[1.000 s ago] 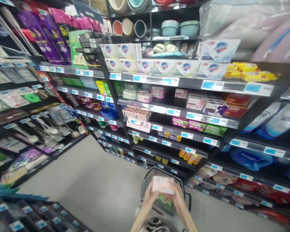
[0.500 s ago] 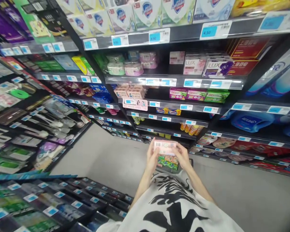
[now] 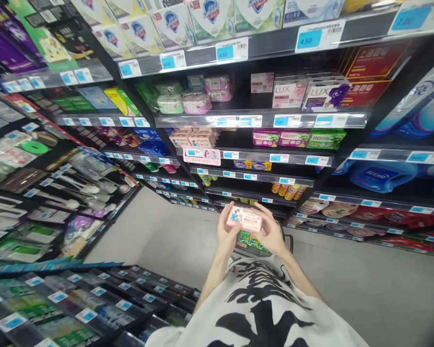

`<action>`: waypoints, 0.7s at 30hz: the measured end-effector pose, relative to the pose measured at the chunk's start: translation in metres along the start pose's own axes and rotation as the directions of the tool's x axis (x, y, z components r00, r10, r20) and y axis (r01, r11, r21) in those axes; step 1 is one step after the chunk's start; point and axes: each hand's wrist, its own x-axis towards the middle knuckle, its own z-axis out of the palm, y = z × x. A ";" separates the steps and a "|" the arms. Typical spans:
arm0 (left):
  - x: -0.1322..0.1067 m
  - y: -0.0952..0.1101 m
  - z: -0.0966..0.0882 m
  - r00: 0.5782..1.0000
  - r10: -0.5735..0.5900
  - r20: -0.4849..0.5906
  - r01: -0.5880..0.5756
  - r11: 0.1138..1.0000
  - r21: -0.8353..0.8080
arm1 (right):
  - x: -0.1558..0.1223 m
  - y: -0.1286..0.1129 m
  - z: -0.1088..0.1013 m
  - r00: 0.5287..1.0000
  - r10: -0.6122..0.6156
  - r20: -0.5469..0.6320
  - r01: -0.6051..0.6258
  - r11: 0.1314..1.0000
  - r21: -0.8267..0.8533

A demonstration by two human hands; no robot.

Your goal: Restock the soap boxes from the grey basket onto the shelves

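Both my hands hold a pink packet of soap [image 3: 245,219] in front of my waist, its printed face turned up toward me. My left hand [image 3: 226,231] grips the packet's left end, thumb along the near edge. Around the right end my right hand [image 3: 271,232] is closed, fingers over the far corner. Below the packet is a dark basket [image 3: 288,239], partly hidden by my hands. Inside it lie green packs [image 3: 251,240].
Shelves of boxed soap [image 3: 289,92] rise ahead, with similar pink packets [image 3: 201,138] on a middle shelf. Blue detergent bottles [image 3: 381,174] stand to the right. Kitchen tools [image 3: 75,188] hang on the left. A display rack [image 3: 104,303] stands near my left side, above grey floor [image 3: 159,236].
The soap packet has been turned over in my hands: a barcode side faced up before, now a face with coloured pictures does. The view has shifted slightly.
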 end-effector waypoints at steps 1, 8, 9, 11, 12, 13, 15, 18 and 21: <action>-0.001 0.000 0.000 1.000 0.029 -0.004 -0.029 1.000 -0.004 | 0.000 0.001 0.001 1.000 0.017 0.019 -0.017 1.000 0.024; -0.006 0.005 0.002 0.997 0.054 0.054 -0.054 0.999 0.000 | -0.005 0.007 0.006 0.993 0.096 -0.062 -0.086 0.986 0.145; -0.007 0.005 0.002 0.997 0.054 0.062 -0.055 0.998 0.004 | -0.005 0.008 0.006 0.993 0.102 -0.067 -0.092 0.986 0.136; -0.008 0.007 0.002 0.996 0.053 0.065 -0.055 0.998 0.020 | -0.006 0.007 0.005 0.992 0.101 -0.082 -0.091 0.989 0.113; -0.009 0.008 0.003 0.997 0.050 0.062 -0.052 0.998 0.034 | -0.007 0.007 0.004 0.992 0.093 -0.088 -0.084 0.992 0.095; -0.009 0.009 0.004 0.997 0.046 0.059 -0.049 0.997 0.053 | -0.007 0.006 0.003 0.992 0.082 -0.091 -0.076 0.995 0.066; -0.010 0.011 0.007 0.997 0.049 0.056 -0.054 0.994 0.097 | -0.007 0.004 0.000 0.994 0.057 -0.097 -0.060 0.998 -0.031; -0.014 0.011 0.016 0.993 0.102 0.054 -0.110 0.979 0.172 | -0.006 0.003 -0.006 0.994 0.013 -0.113 -0.038 0.975 -0.220; -0.024 0.005 0.029 0.985 0.160 0.060 -0.170 0.948 0.270 | -0.004 0.001 -0.009 0.989 -0.017 -0.145 -0.024 0.962 -0.274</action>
